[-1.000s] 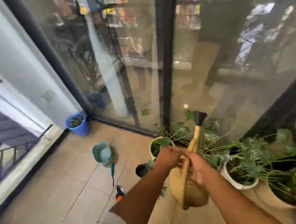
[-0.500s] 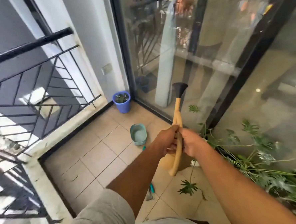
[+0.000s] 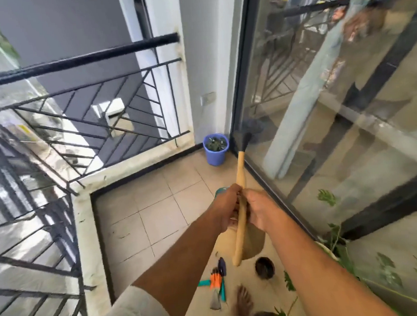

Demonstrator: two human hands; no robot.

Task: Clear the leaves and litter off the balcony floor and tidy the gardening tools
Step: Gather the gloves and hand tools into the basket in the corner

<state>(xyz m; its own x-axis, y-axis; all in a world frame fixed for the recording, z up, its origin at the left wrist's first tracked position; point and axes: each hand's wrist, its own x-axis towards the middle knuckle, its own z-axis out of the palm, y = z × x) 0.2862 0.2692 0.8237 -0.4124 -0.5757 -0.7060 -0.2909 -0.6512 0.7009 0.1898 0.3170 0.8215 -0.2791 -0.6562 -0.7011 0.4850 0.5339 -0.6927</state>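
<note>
Both hands hold a wooden-handled brush (image 3: 240, 173) upright in front of me, its black bristles pointing up and away. My left hand (image 3: 226, 209) grips the handle from the left. From the right, my right hand (image 3: 259, 209) curls round the same handle. A tan dustpan (image 3: 253, 243) hangs just under the hands behind the handle; which hand carries it is hidden. Orange and teal garden tools (image 3: 217, 286) lie on the tiled floor (image 3: 157, 209) below my arms. A green leaf (image 3: 289, 282) lies on the floor beside a small black pot (image 3: 265, 268).
A blue bucket (image 3: 215, 149) with leaves inside stands in the far corner. A teal container (image 3: 220, 190) peeks out behind my left hand. The black railing (image 3: 79, 60) runs along the left, the glass door (image 3: 322, 126) along the right. Potted plants (image 3: 342, 252) crowd the right. My bare foot (image 3: 243, 302) is below.
My view has swung left and down, bringing the railing and the tools on the floor into sight. Both hands keep their grip on the brush, which stays upright.
</note>
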